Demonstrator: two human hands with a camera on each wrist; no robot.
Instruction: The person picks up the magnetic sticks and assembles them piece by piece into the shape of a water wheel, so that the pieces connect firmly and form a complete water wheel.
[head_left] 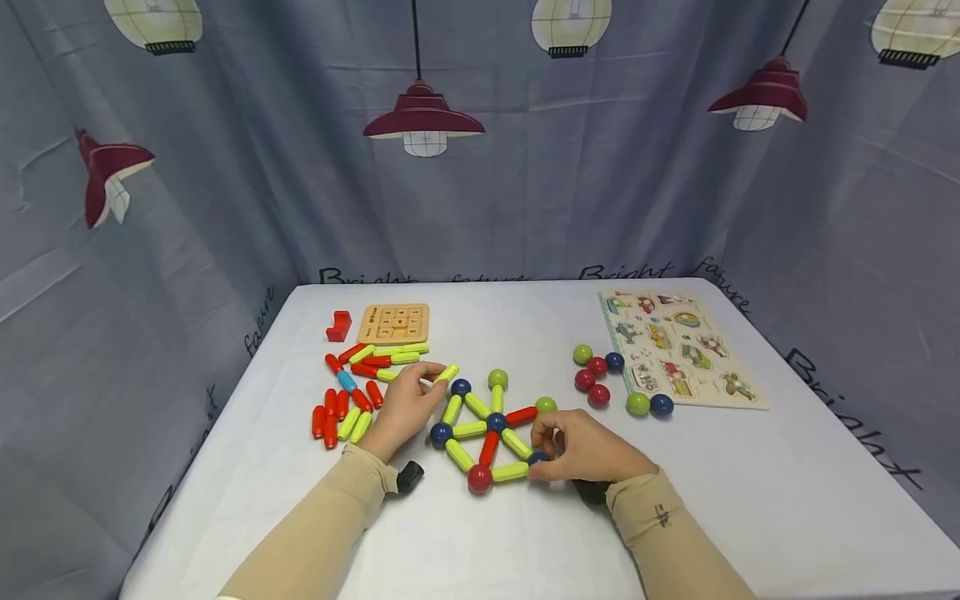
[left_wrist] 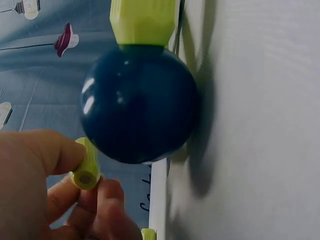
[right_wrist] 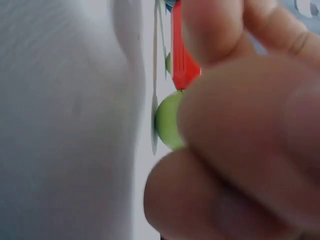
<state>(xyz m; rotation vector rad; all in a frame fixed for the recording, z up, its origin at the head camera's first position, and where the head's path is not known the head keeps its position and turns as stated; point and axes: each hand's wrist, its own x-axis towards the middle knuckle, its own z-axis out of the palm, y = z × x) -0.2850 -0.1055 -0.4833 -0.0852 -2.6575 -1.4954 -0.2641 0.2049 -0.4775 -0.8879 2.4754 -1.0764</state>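
Note:
My left hand [head_left: 407, 408] pinches a yellow-green magnetic rod [head_left: 447, 373] between thumb and fingers, just left of a flat wheel-like frame of rods and balls. In the left wrist view the rod's round end [left_wrist: 86, 176] faces the camera, behind a large dark blue ball [left_wrist: 140, 105]. At the frame's lower right, my right hand [head_left: 588, 446] holds a dark blue ball [head_left: 537, 457] between thumb and fingers, partly covering it. Spokes meet at a blue centre ball [head_left: 497, 422]. A red ball [head_left: 480, 478] forms the near corner; green balls [head_left: 546, 405] tip two spokes.
Several red and yellow-green rods [head_left: 330, 421] lie at the left, near a wooden number puzzle [head_left: 393, 324] and a red bracket-shaped piece [head_left: 339, 326]. Loose balls [head_left: 598, 395] lie at the right, beside a picture board [head_left: 682, 350]. A patterned curtain surrounds the table's far sides.

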